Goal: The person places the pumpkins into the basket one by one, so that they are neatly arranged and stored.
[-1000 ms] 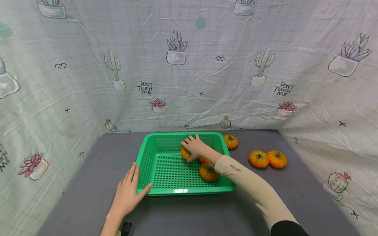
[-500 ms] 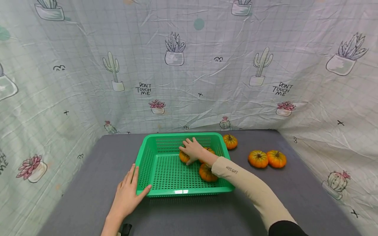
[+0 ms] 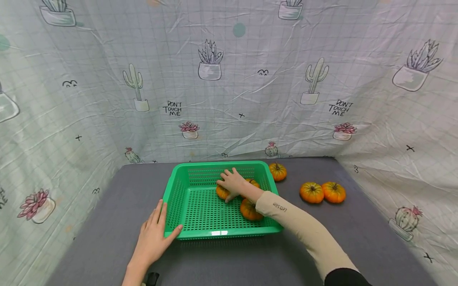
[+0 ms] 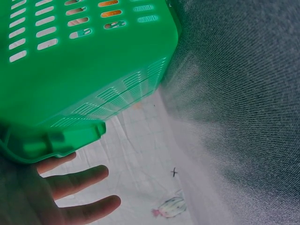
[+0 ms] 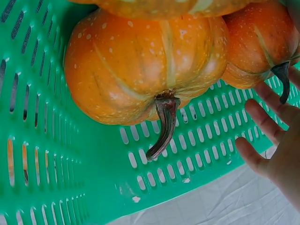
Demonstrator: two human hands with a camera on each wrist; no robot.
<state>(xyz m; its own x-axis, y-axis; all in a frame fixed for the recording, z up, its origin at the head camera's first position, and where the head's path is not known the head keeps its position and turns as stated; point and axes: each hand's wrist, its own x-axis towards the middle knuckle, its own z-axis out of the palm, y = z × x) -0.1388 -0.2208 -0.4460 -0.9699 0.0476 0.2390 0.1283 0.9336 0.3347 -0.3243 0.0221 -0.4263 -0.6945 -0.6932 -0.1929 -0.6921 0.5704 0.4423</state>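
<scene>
A green plastic basket with slotted walls holds three small orange pumpkins. My left hand rests against its left side, fingers straight and the thumb near the front corner. The left wrist view shows this hand by the rim, fingers extended. Over the leftmost pumpkin lies my right hand, its fingers and thumb spread around the fruit. In the right wrist view, the fingers are beside that stemmed pumpkin, partly cut off. Another pumpkin sits near the basket's corner; a third pumpkin is in front.
Outside the basket's right side, one pumpkin lies near the back corner. Farther right, two pumpkins sit side by side on the grey table. A cactus-print cloth hangs behind and at both sides.
My right hand and its pumpkin have moved slightly toward me and lower in the basket, mostly in the first half second. The left hand stays at the basket's side.
</scene>
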